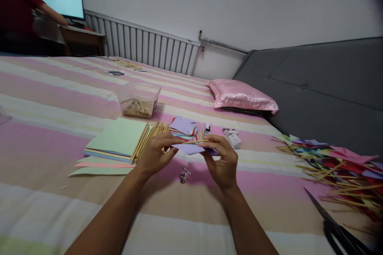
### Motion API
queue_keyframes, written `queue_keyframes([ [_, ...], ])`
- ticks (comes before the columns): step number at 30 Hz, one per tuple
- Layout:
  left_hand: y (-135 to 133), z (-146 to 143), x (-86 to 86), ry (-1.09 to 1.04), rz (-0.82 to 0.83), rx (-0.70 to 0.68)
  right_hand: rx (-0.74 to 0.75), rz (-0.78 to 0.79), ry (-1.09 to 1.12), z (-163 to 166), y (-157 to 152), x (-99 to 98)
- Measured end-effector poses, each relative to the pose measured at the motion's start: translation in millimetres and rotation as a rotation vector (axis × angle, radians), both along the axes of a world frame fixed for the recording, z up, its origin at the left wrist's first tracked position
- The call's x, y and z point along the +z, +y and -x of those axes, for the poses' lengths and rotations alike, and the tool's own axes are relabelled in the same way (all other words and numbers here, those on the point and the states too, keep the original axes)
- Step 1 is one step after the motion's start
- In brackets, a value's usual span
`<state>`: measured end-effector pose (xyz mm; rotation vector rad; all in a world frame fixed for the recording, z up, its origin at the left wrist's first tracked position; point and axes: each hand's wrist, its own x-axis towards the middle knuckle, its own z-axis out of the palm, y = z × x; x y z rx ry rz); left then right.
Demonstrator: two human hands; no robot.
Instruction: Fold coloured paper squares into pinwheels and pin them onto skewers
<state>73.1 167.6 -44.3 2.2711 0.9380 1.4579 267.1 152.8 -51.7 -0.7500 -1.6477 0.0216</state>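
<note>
Our left hand [158,151] and right hand [221,159] are pinching the opposite ends of a purple paper [189,149] between thumb and fingers, while a thin stick [195,142] is lying along its far side; whether the two are touching, we are not able to tell. Both are being held above the striped bed [179,223]. We are judging the paper light, floppy and easy to crease, so the edges are seeming the safest grip; the stick is looking stiff, light and apt to roll, best taken near its ends. Below our fingers, small shiny bits [183,177] are resting on the cloth. Just left, green sheets [115,137] and loose sticks [149,137] are crowding our left knuckles; just beyond, a stack of cut papers [183,125] is limiting forward reach. Striped cloth is running back between our forearms and rightward to the scissors [332,219], whose tip is facing inward, near a pile of coloured papers [338,163] along the bed's headboard edge.
</note>
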Motion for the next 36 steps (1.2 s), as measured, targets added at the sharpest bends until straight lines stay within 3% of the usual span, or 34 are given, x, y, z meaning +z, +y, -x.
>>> queue_keyframes([
  [23,0.6,-2.0,-2.6,0.023,-0.071,0.026,-0.026,-0.002,0.052,-0.5,-1.3,-0.6],
  [36,4.4,-1.3,-7.2,-0.009,-0.007,0.055,0.022,0.032,-0.001,-2.1,2.0,-3.8],
])
